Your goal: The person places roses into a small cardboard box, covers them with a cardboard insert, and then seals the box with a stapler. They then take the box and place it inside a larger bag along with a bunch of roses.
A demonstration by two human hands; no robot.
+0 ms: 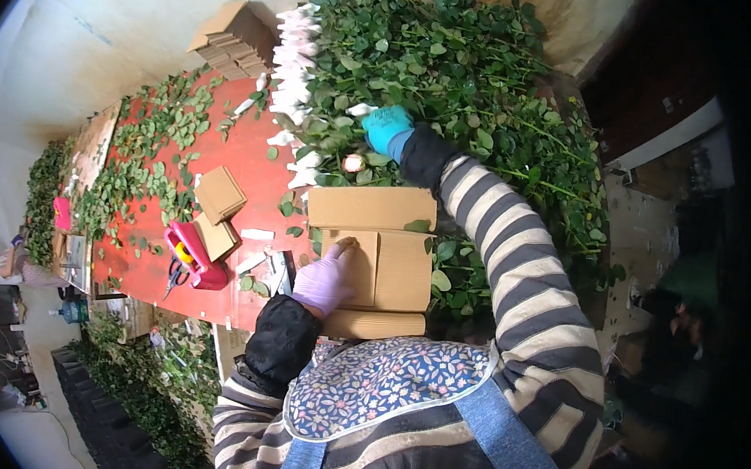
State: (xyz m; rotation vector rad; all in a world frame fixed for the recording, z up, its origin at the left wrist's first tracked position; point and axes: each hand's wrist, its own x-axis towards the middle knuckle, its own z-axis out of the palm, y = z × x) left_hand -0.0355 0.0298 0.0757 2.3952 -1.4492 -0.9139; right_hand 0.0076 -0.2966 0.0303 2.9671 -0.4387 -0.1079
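Observation:
My left hand in a lavender glove rests with outstretched fingers on a smaller cardboard sheet, inside a larger corrugated wrap laid open before me. Up at the back, my right hand in a teal glove has curled fingers among leafy rose stems; a white-sleeved bud is at its fingertips, but what it grips is hidden. Just below it is a pale rose head. A row of white-sleeved buds lines the left edge of the stems.
On the red table are a pink tape dispenser, scissors, cardboard pieces, white strips and scattered leaves. A cardboard stack stands at the back. Another person is at the far left.

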